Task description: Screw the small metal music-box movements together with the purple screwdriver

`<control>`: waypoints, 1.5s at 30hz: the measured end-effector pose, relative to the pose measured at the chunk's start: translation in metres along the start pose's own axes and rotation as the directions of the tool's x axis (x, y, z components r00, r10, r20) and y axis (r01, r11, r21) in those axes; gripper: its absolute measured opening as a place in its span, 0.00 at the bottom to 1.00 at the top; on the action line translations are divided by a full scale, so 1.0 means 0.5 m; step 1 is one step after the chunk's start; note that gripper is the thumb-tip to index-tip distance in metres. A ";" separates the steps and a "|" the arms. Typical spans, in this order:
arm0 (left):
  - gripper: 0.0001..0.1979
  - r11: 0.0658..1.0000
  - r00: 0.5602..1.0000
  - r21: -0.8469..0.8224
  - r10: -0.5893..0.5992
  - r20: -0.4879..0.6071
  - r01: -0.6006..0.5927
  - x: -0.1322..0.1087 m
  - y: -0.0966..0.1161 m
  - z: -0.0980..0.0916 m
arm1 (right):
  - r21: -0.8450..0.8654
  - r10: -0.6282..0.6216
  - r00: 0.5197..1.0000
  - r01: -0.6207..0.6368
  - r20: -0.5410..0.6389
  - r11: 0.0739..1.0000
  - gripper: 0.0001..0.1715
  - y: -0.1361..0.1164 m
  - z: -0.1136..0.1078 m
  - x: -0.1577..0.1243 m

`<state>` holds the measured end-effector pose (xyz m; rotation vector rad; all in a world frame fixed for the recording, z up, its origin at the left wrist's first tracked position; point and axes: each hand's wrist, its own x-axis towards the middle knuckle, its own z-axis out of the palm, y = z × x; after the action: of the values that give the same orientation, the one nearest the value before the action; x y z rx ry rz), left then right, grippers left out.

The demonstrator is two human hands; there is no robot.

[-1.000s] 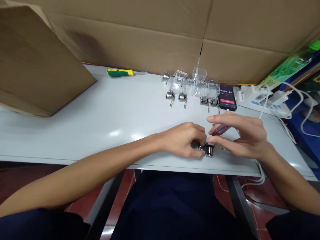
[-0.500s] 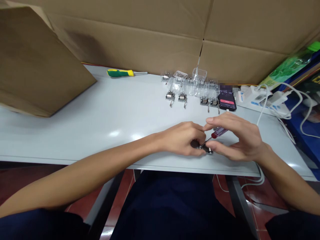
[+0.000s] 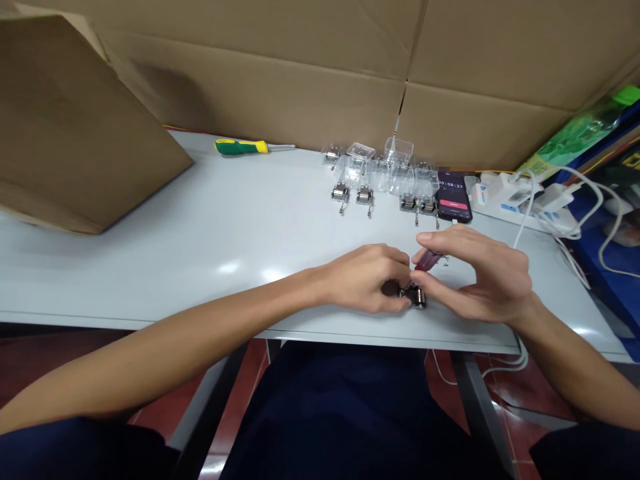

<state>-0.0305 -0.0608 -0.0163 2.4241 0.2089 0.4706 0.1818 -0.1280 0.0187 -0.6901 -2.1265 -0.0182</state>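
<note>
My left hand [image 3: 373,283] pins the small metal mechanism [image 3: 416,298] at the table's [image 3: 200,233] near edge, while my right hand [image 3: 480,277] pinches the red screwdriver [image 3: 426,260], tip on it. I'd press the part flat and turn gently — a slip looks likely.

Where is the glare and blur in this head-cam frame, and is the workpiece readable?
Head view: two soft glare spots on the table left of the left hand; light even, shadows faint; wide-angle bowing toward the edges; the red screwdriver in the right hand looks smeared; the metal part between the hands is small and half hidden, detail unreadable.
</note>
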 end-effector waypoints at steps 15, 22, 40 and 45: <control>0.06 0.999 1.000 0.043 0.014 0.001 -0.014 0.002 0.002 0.001 | 0.013 0.024 1.000 -0.024 0.016 1.000 0.46 -0.001 0.003 -0.006; 0.05 0.999 1.000 0.044 0.014 -0.007 -0.014 0.002 0.000 0.003 | -0.031 0.040 0.999 -0.040 -0.014 0.999 0.43 -0.002 0.006 -0.005; 0.07 0.998 1.000 0.051 -0.022 0.014 0.021 0.001 0.001 -0.001 | 0.108 0.080 0.988 -0.094 0.130 0.990 0.46 -0.009 -0.003 -0.005; 0.07 0.997 0.999 0.068 -0.033 0.005 0.033 0.001 0.002 0.000 | 0.057 0.066 0.994 -0.071 0.083 0.996 0.49 -0.009 0.002 -0.013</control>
<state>-0.0302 -0.0613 -0.0155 2.4840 0.2658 0.4484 0.1817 -0.1345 0.0142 -0.7390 -2.1699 0.1115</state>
